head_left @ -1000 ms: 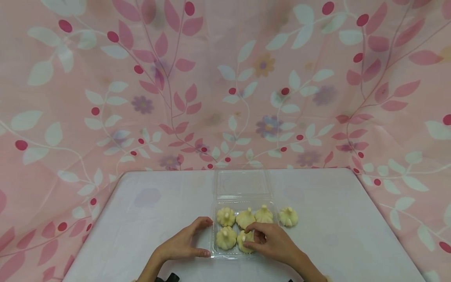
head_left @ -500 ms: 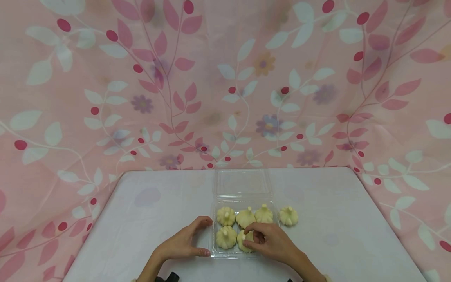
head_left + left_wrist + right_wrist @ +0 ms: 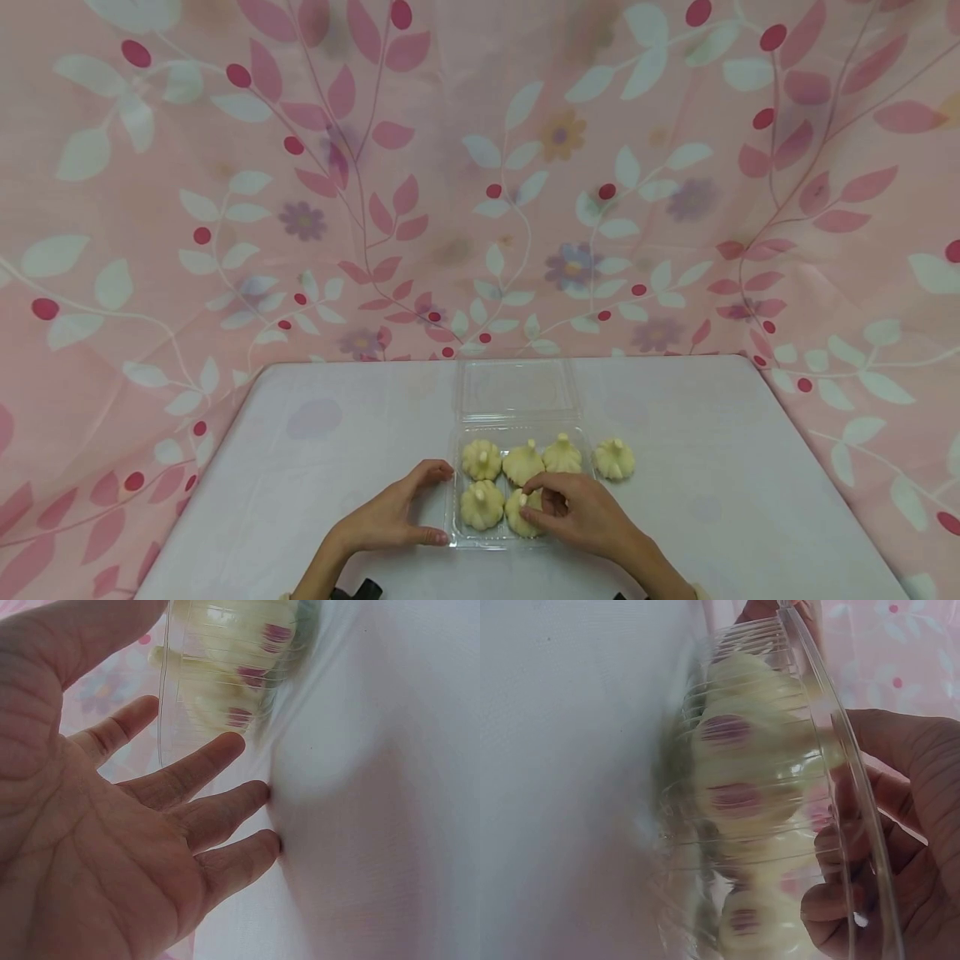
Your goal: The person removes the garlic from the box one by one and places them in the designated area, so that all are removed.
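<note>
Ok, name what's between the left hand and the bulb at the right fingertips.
The clear box's left wall and one garlic-like bulb, in the head view.

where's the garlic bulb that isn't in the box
In the head view, the loose garlic bulb sits on the white table just right of the clear box, beyond the right hand.

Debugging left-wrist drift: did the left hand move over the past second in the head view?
No. Against the white table, the left hand shows no visible shift, staying at the left side of the clear container.
</note>
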The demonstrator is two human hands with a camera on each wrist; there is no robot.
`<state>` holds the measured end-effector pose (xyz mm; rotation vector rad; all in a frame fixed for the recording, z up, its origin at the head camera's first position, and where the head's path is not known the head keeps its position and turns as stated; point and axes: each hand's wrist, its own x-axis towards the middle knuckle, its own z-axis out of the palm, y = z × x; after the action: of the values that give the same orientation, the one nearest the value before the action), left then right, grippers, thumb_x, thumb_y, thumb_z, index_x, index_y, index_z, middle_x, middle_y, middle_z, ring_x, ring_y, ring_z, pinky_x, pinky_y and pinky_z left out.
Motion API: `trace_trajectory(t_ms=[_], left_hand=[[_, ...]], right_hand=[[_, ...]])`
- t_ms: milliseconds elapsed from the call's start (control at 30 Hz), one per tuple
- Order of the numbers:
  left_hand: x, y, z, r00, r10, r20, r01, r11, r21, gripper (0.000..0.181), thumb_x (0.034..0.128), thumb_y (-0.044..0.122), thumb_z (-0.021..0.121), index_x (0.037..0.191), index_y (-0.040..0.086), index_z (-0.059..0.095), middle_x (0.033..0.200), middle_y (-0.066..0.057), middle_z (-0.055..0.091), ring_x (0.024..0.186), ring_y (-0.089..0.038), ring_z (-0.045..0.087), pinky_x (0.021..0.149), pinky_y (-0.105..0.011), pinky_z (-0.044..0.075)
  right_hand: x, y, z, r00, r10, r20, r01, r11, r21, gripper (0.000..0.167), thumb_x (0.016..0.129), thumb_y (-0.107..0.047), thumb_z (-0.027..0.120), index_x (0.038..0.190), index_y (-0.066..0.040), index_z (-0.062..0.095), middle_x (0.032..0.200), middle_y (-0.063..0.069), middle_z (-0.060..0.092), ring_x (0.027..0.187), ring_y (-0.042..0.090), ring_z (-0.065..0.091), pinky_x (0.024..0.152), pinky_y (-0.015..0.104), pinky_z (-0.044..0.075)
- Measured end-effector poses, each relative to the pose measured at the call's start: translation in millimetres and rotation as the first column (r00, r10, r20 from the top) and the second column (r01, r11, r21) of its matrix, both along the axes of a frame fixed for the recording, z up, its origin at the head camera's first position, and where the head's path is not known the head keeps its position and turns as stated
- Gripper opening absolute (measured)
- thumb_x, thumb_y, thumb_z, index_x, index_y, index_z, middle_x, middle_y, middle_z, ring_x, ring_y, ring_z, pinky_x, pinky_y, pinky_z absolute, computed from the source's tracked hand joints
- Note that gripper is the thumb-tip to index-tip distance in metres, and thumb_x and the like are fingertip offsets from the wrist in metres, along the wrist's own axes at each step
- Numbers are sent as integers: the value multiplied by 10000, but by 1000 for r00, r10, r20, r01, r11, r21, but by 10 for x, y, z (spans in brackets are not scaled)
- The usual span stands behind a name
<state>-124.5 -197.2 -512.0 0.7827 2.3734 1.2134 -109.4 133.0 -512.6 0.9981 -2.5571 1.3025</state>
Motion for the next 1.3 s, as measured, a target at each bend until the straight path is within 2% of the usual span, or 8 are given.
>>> trace_trajectory(t_ms=[333,567,733,1133,1300], left_hand=[[0,8,-4,1000,4,6,-4,1000,-2,883,764,435,839,1449,166,350,1450,-21,479,1357,-266,423,1090,-567,288],[-1,7,-33,1000,-3,-15,3,1000,-2,864,772,421,836,1445,175,352,1442,-36,487,1350,-278,435,1084,-563,301],[-6,8,-22,1000,1,-4,-1,1000,-4,870,768,433,836,1443,171,354,1444,-19,485,1353,-265,430,1088,-565,294],[-3,11,-8,1000,11,10,-11,1000,-4,876,758,440,842,1441,173,362,1437,12,488,1351,-256,433,1092,-559,292],[-4,8,-26,1000,8,-6,-8,1000,-11,874,759,437,841,1441,177,361,1429,0,496,1346,-248,440,1091,-548,301]], right_hand=[[-19,70,27,1000,-15,-13,14,999,-48,168,880,-287,764,1011,-230,676,679,-197,493,576,-35,441,484,174,413],[-24,111,70,1000,5,-20,-7,995,-95,174,886,-260,760,1028,-192,684,684,-176,507,579,-32,441,473,177,409],[-29,139,115,999,11,-33,-15,992,-122,174,882,-230,765,1034,-206,682,684,-172,511,575,-32,436,467,170,395],[-51,237,242,999,-34,-41,28,990,-135,196,866,-206,782,1029,-221,674,670,-163,497,564,-17,430,461,188,398],[-74,286,265,997,-64,-47,57,989,-137,210,855,-197,793,1023,-239,674,649,-166,491,547,-22,415,457,172,379]])
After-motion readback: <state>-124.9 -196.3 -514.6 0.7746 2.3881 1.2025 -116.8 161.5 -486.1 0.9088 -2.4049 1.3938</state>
